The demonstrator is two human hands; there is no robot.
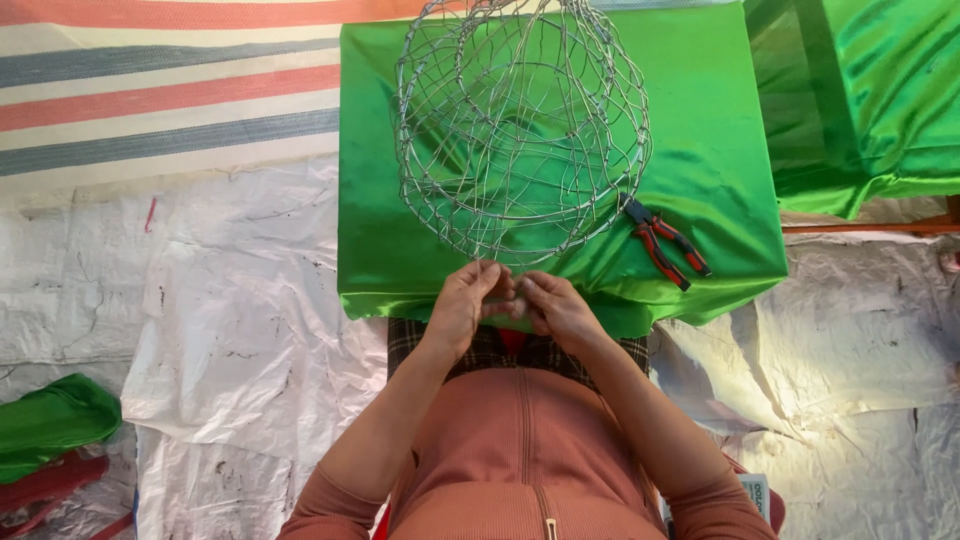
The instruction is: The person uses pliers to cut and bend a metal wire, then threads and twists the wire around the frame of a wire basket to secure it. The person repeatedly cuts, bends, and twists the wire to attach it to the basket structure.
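A round basket of woven silver wire (520,130) lies on a table draped in shiny green cloth (400,250). My left hand (465,300) and my right hand (555,305) meet at the table's near edge, just under the basket's rim. Their fingers are pinched together around a thin wire end coming off the basket. Red-handled pliers (665,240) lie on the cloth to the right of my hands, beside the basket.
A second green-covered surface (860,100) stands at the top right. White plastic sheeting (240,330) covers the floor, with a striped mat (160,90) at the top left. A green bundle (50,420) lies at the lower left.
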